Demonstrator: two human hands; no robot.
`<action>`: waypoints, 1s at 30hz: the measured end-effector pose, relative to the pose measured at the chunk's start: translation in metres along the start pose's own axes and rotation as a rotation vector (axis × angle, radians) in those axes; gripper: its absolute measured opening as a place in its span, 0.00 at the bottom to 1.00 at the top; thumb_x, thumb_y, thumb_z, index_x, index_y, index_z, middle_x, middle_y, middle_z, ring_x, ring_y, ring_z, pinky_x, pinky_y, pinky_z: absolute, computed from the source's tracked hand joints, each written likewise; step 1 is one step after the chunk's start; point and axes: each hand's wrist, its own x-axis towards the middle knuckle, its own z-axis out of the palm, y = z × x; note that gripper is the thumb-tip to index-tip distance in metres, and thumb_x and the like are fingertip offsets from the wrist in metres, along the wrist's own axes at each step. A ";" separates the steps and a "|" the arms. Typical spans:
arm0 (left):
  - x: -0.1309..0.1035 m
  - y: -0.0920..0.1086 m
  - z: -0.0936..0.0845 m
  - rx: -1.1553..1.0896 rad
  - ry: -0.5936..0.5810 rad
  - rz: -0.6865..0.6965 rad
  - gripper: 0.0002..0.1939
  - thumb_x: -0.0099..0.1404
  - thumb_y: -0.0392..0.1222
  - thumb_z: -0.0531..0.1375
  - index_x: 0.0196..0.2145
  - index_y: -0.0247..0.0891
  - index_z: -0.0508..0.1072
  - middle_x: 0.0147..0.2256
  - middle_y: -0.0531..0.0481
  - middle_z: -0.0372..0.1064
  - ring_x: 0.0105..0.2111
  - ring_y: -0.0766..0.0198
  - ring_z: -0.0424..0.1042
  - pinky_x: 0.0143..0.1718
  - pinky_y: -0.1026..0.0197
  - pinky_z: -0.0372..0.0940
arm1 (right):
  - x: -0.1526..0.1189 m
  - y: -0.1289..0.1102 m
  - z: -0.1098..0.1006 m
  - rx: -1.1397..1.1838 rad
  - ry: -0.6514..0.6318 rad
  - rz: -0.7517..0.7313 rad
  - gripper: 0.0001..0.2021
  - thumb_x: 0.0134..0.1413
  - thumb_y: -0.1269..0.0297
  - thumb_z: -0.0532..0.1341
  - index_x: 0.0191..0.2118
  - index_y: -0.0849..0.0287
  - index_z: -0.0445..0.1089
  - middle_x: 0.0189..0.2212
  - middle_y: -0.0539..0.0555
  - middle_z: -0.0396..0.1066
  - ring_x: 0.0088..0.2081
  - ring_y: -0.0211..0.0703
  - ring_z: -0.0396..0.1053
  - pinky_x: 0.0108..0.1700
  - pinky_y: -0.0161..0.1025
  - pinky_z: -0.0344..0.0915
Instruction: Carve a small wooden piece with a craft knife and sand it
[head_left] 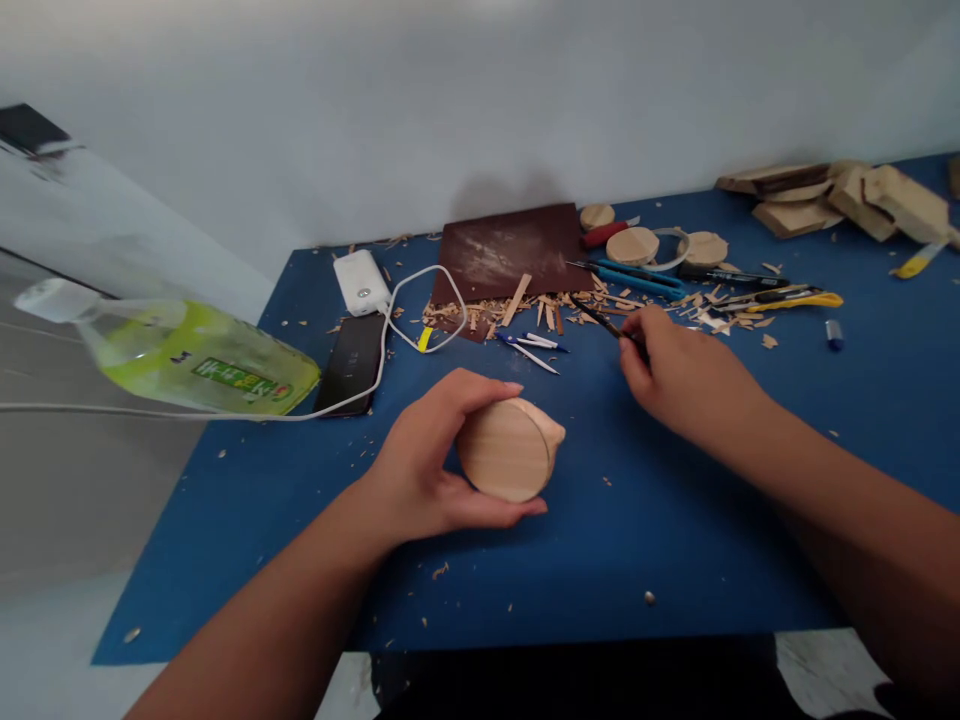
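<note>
My left hand (442,455) grips a round wooden block (504,452) between thumb and fingers, above the front middle of the blue table. The block's flat pale face points toward me, and a small uncut bump sticks out on its right edge. My right hand (667,370) is closed around a slim black tool (609,325), whose tip points up and left toward the wood shavings. Whether it is a knife or a pen, I cannot tell. A pair of compasses (529,348) with white and blue parts lies between the hands, just beyond the block.
Shavings (555,308) lie along a brown sandpaper sheet (510,250). Behind my right hand are wooden discs (632,246), a blue-handled tool (641,278) and a yellow cutter (810,299). Wood offcuts (840,195) stand back right. Leftward are a phone (350,365), white power bank (361,282) and bottle (202,355).
</note>
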 end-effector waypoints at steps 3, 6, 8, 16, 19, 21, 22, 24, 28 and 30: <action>-0.001 0.002 -0.003 -0.037 -0.005 0.059 0.51 0.48 0.60 0.82 0.64 0.48 0.67 0.49 0.45 0.77 0.44 0.55 0.77 0.43 0.52 0.74 | -0.003 -0.007 -0.002 0.095 -0.028 -0.009 0.11 0.72 0.57 0.56 0.53 0.55 0.67 0.37 0.58 0.80 0.31 0.53 0.76 0.31 0.45 0.59; -0.003 0.003 -0.005 -0.044 -0.006 0.069 0.52 0.47 0.62 0.81 0.64 0.49 0.66 0.48 0.45 0.78 0.42 0.55 0.78 0.41 0.51 0.74 | -0.003 -0.008 -0.003 0.135 -0.084 0.001 0.11 0.72 0.55 0.57 0.51 0.54 0.68 0.36 0.56 0.79 0.32 0.52 0.76 0.32 0.44 0.60; -0.004 0.004 -0.005 -0.037 -0.008 0.065 0.52 0.47 0.62 0.81 0.64 0.49 0.66 0.47 0.46 0.78 0.42 0.55 0.78 0.41 0.50 0.74 | -0.001 -0.006 -0.003 0.147 -0.107 -0.002 0.11 0.73 0.54 0.56 0.50 0.54 0.70 0.36 0.56 0.79 0.34 0.53 0.76 0.34 0.45 0.62; -0.004 0.003 -0.004 -0.018 -0.004 -0.010 0.52 0.48 0.61 0.81 0.65 0.53 0.66 0.49 0.46 0.77 0.44 0.53 0.78 0.43 0.49 0.75 | 0.004 0.000 0.003 0.266 -0.015 -0.133 0.14 0.75 0.53 0.55 0.50 0.54 0.75 0.47 0.61 0.80 0.45 0.56 0.78 0.43 0.49 0.69; -0.002 -0.001 0.001 0.025 -0.015 -0.157 0.49 0.52 0.59 0.80 0.66 0.53 0.65 0.53 0.46 0.74 0.49 0.51 0.78 0.49 0.49 0.75 | 0.001 -0.002 0.006 0.421 0.047 -0.113 0.12 0.71 0.51 0.62 0.49 0.52 0.73 0.40 0.56 0.80 0.37 0.51 0.77 0.37 0.45 0.69; 0.000 -0.004 0.005 0.021 -0.034 -0.235 0.47 0.53 0.58 0.79 0.66 0.52 0.66 0.54 0.46 0.74 0.50 0.51 0.78 0.51 0.49 0.75 | -0.003 -0.007 0.007 0.569 0.009 -0.111 0.11 0.70 0.51 0.64 0.48 0.51 0.70 0.33 0.51 0.78 0.30 0.46 0.73 0.32 0.42 0.66; 0.001 -0.005 0.007 0.003 -0.038 -0.268 0.46 0.54 0.58 0.78 0.65 0.52 0.67 0.54 0.46 0.74 0.50 0.52 0.78 0.53 0.49 0.74 | -0.006 -0.010 0.007 0.636 -0.024 -0.124 0.11 0.70 0.51 0.64 0.47 0.51 0.69 0.30 0.49 0.76 0.27 0.44 0.71 0.30 0.41 0.65; 0.002 -0.006 0.010 -0.048 -0.030 -0.335 0.43 0.53 0.57 0.79 0.62 0.50 0.69 0.54 0.47 0.75 0.50 0.52 0.78 0.54 0.49 0.74 | -0.011 -0.017 0.006 0.734 -0.079 -0.178 0.10 0.71 0.52 0.64 0.46 0.51 0.67 0.26 0.45 0.72 0.25 0.41 0.67 0.29 0.39 0.63; 0.002 -0.005 0.011 -0.122 0.024 -0.418 0.42 0.52 0.56 0.79 0.60 0.49 0.70 0.55 0.47 0.76 0.51 0.52 0.78 0.56 0.48 0.74 | -0.018 -0.026 0.001 0.752 -0.159 -0.352 0.10 0.74 0.52 0.61 0.47 0.52 0.71 0.31 0.47 0.73 0.30 0.40 0.68 0.34 0.39 0.65; 0.001 -0.005 0.011 -0.123 0.034 -0.420 0.42 0.52 0.56 0.79 0.61 0.50 0.70 0.56 0.47 0.75 0.52 0.51 0.77 0.57 0.47 0.73 | -0.019 -0.027 0.001 0.740 -0.168 -0.417 0.11 0.77 0.53 0.58 0.48 0.52 0.73 0.35 0.50 0.75 0.35 0.42 0.72 0.40 0.40 0.67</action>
